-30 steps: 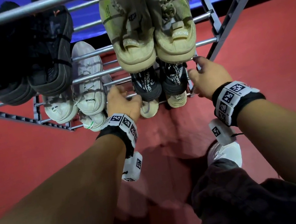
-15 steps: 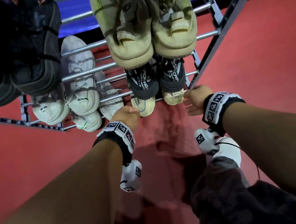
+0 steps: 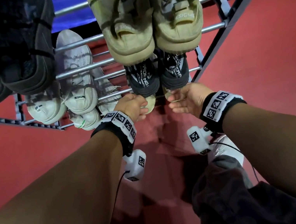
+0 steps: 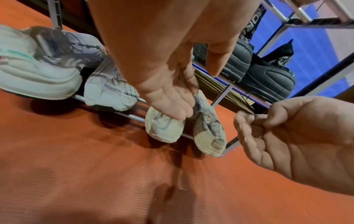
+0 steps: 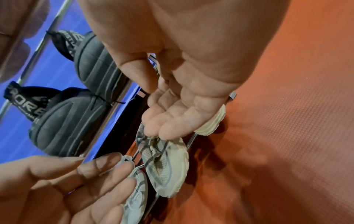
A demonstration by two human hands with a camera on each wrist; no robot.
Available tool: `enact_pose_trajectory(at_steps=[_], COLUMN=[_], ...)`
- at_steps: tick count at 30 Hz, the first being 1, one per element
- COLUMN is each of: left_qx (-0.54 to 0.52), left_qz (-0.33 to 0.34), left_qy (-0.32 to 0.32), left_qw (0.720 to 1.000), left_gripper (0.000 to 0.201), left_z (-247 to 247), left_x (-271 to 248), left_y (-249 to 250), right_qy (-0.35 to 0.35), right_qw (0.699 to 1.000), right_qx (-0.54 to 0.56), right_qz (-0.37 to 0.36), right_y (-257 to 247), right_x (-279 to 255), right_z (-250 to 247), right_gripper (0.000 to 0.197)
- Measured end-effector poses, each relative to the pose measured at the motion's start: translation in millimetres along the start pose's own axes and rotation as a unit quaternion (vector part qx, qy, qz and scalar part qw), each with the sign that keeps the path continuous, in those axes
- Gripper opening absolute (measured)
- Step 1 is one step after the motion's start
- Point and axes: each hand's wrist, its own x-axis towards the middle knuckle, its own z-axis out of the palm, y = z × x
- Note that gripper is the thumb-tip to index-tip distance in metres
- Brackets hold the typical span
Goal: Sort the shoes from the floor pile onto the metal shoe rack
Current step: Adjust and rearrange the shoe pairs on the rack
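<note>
The metal shoe rack (image 3: 82, 70) holds pairs on several tiers. A small cream pair (image 4: 164, 127) sits on the bottom tier at the right end, toes out. My left hand (image 3: 134, 104) hovers just in front of the left cream shoe (image 3: 150, 104), fingers straight and relaxed, holding nothing. My right hand (image 3: 182, 98) hangs beside it in front of the other cream shoe (image 4: 210, 136), with loosely bent fingers (image 4: 247, 130) that hold nothing. Black sock-style sneakers (image 3: 144, 81) sit one tier above.
Large beige sneakers (image 3: 132, 42) and dark sneakers (image 3: 25, 63) fill the upper tier, and white sneakers (image 3: 78, 95) lie lower left. Red textured floor mat (image 3: 34, 158) spreads in front of the rack. My dark-trousered leg and white shoe (image 3: 226, 149) stand at lower right.
Both hands have drawn back from the rack and come closer together in front of the bottom tier. Their curled fingers have loosened.
</note>
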Motion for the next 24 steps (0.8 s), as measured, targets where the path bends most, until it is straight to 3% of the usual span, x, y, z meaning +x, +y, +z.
enact_pose_trajectory(at_steps=[9,15,19,21,24], left_qx=[0.014,0.014,0.018,0.033,0.041], left_qz=[-0.002,-0.013,-0.018,-0.026,-0.047], left_qy=[-0.001,-0.004,0.008,0.018,0.042], left_qw=[1.0,1.0,1.0,0.999,0.997], left_gripper=[0.02,0.009,0.007,0.012,0.031], left_z=[-3,-1,-3,-5,-8], left_x=[1,2,5,9,22], left_y=[2,6,-4,-12,-27], right_qy=[0.009,0.012,0.06,0.097,0.106], right_qw=[1.0,1.0,0.996,0.988,0.98], right_qx=[-0.008,-0.021,-0.064,-0.107,-0.157], right_qz=[0.003,-0.007,0.027,0.052,0.06], right_y=[-4,-7,1,6,10], right_x=[2,2,6,11,18], right_z=[4,7,-2,-10,-22], right_gripper=[0.03,0.031,0.025,0.021,0.033])
